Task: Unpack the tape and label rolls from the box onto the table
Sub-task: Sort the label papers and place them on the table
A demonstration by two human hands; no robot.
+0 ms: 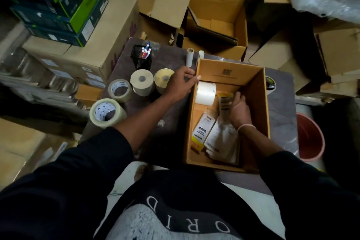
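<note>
Both hands at the open brown cardboard box (251,91) on the dark grey surface (167,120); four rolls unpacked, one white roll inside.

The left hand (180,82) rests on the box's left wall at the far corner, fingers curled over the rim and gripping it. The right hand (240,110) is inside the box, palm up, fingers curled round a yellow-capped tube with a barcode label (224,103). The white label roll (205,92) stands in the box's far left corner, just left of the tube. White printed packets (214,134) lie on the box floor, nearer. On the surface left of the box: two cream label rolls (141,82) (163,81) side by side, and two clear tape rolls (119,90) (107,113) further left, all upright. A black pen holder (141,56) stands beyond them.
</note>
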